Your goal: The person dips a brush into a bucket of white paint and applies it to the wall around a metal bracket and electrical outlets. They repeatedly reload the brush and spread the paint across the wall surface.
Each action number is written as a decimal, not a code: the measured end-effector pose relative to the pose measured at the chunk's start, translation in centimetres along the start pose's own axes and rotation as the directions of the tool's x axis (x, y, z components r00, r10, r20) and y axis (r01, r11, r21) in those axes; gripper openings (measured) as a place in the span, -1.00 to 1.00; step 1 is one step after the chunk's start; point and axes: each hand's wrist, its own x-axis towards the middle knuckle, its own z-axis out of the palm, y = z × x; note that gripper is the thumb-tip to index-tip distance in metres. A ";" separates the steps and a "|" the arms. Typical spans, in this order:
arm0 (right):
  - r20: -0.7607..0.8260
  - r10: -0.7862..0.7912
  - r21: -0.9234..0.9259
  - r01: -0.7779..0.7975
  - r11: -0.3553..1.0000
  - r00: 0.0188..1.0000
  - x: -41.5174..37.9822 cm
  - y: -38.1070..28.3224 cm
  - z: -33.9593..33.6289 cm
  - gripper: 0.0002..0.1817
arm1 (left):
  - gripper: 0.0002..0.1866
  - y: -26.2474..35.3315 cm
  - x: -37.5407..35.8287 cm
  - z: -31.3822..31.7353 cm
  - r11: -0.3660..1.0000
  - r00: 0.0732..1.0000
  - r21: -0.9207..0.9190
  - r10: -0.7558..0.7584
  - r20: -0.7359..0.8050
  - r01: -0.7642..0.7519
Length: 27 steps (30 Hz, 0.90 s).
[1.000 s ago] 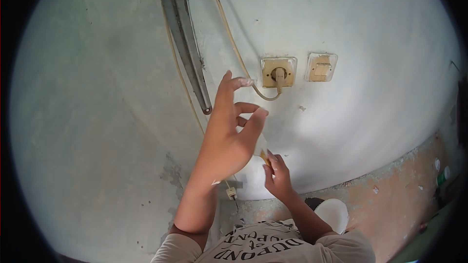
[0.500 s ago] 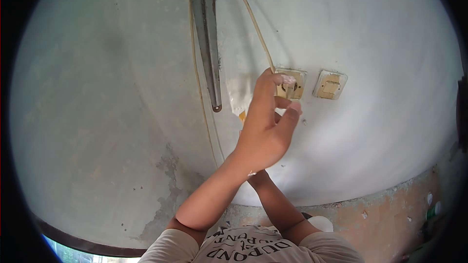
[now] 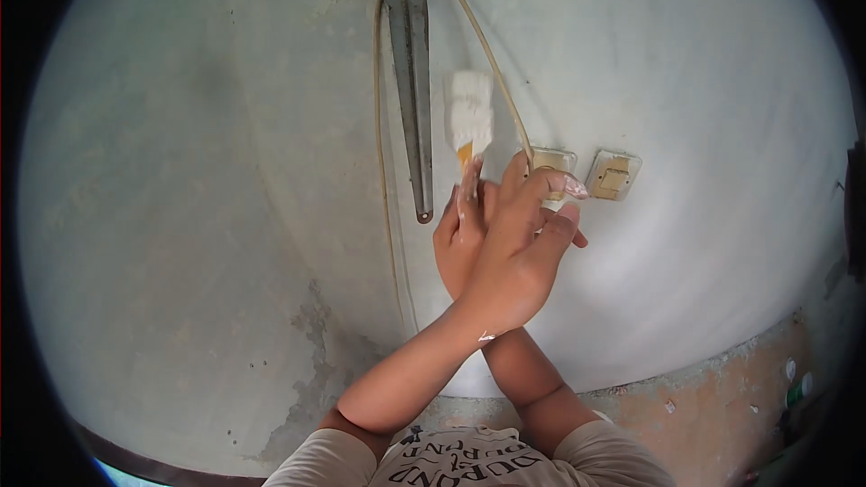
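Right of the bracket (image 3: 409, 90), the brush (image 3: 470, 122) is grasped below its bristles (image 3: 470, 95) by the right hand's fingers (image 3: 468, 188), leaving them uncovered, while any hold by the curled left hand (image 3: 516, 271) cannot be told.

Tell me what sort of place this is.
Probably a room indoors where painting is under way: the right hand holds a white-coated brush, a switch is mounted on the wall, and patches mark it low down.
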 end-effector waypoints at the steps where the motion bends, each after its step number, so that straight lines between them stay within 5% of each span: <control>1: -0.002 0.002 -0.005 -0.002 1.000 1.000 0.8 0.1 0.1 -0.47 | -0.73 0.0 0.1 -0.1 0.998 0.999 -0.062 -0.019 0.026 0.020; 4: -0.022 -0.090 -0.070 0.088 0.994 0.996 3.0 0.7 1.8 -0.46 | -0.75 0.4 0.2 -0.3 0.990 0.997 -0.129 -0.046 0.062 0.054; 6: -0.134 0.031 0.269 0.006 0.963 0.990 4.0 0.5 4.6 -0.43 | -0.75 0.7 0.2 -0.4 0.988 0.996 -0.135 -0.060 0.070 0.069; 7: -0.135 0.034 0.264 0.003 0.965 0.990 4.6 0.4 4.6 -0.43 | -0.75 0.9 0.2 -0.5 0.988 0.995 -0.140 -0.057 0.084 0.068; 9: 0.174 0.129 0.342 -0.183 0.921 0.976 5.8 0.1 4.0 -0.24 | -0.74 0.9 0.3 -0.7 0.986 0.993 -0.150 -0.052 0.104 0.068; 10: 0.173 0.133 0.336 -0.186 0.923 0.976 5.8 0.1 4.0 -0.24 | -0.75 0.9 0.3 -0.8 0.986 0.994 -0.160 -0.036 0.105 0.052; 12: 0.246 0.070 0.006 -0.073 0.997 0.967 5.2 -0.2 4.0 -0.24 | -0.75 0.7 0.2 -1.1 0.984 0.993 -0.172 -0.027 0.113 0.046; 15: 0.430 -0.031 -0.194 0.126 0.973 0.902 2.7 0.3 2.7 -0.27 | -0.74 0.4 0.1 -2.0 0.989 0.987 -0.128 -0.052 0.150 0.071; 19: 0.332 -0.105 -0.386 0.236 0.892 0.938 -3.5 1.7 3.6 -0.45 | -0.72 0.2 -0.4 -2.4 0.988 0.986 -0.143 -0.043 0.159 0.066; 21: 0.528 0.266 -0.238 -0.161 0.958 0.806 -6.2 2.1 4.0 -0.57 | -0.72 0.2 -0.6 -2.6 0.986 0.989 -0.156 -0.036 0.147 0.059; 23: 0.717 0.497 -0.176 -0.562 0.808 0.490 -8.6 2.3 3.5 -0.65 | -0.74 0.2 -0.6 -2.8 0.986 0.984 -0.145 -0.059 0.166 0.084; 24: 0.712 0.502 -0.181 -0.562 0.807 0.492 -9.8 1.9 2.0 -0.65 | -0.74 0.2 -0.6 -3.0 0.985 0.984 -0.150 -0.056 0.171 0.082; 26: 0.560 0.257 0.203 -0.432 0.879 0.788 -11.3 0.9 -1.9 -0.68 | -0.75 0.1 -0.6 -3.2 0.988 0.985 -0.129 -0.065 0.161 0.087; 27: 0.557 0.262 0.197 -0.432 0.880 0.788 -11.0 0.8 -2.5 -0.68 | -0.75 0.1 -0.7 -3.3 0.987 0.984 -0.135 -0.064 0.166 0.087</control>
